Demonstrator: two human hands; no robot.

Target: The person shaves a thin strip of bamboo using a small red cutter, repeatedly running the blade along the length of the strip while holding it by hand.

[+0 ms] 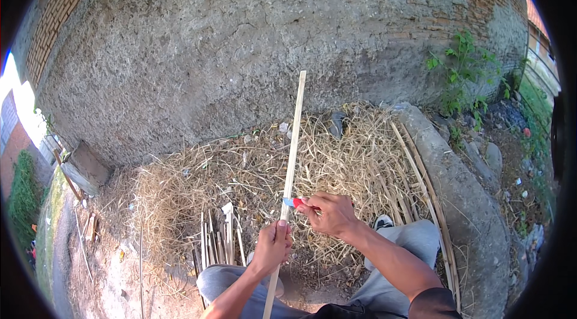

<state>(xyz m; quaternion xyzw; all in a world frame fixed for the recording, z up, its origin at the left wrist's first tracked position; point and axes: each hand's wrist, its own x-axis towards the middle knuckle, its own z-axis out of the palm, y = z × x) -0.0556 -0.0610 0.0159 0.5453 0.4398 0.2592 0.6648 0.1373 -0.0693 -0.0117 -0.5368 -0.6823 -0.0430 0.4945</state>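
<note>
I see my left hand (pixel 273 245) clamped around a long bamboo strip (pixel 293 144) that rises away from it toward the wall (pixel 240 48). My right hand (pixel 327 212), just above and right of it, pinches a small red-handled blade (pixel 291 202) against the strip. If the blade slips down the strip, it could cut my left fingers, I judge; the thin strip may also split crooked.

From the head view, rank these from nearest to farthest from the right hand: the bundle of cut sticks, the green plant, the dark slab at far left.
From the right hand:
1. Cut sticks, on the ground just to its left.
2. Green plant, up and to the right by the wall.
3. Dark slab, far left at the wall's foot.
</note>
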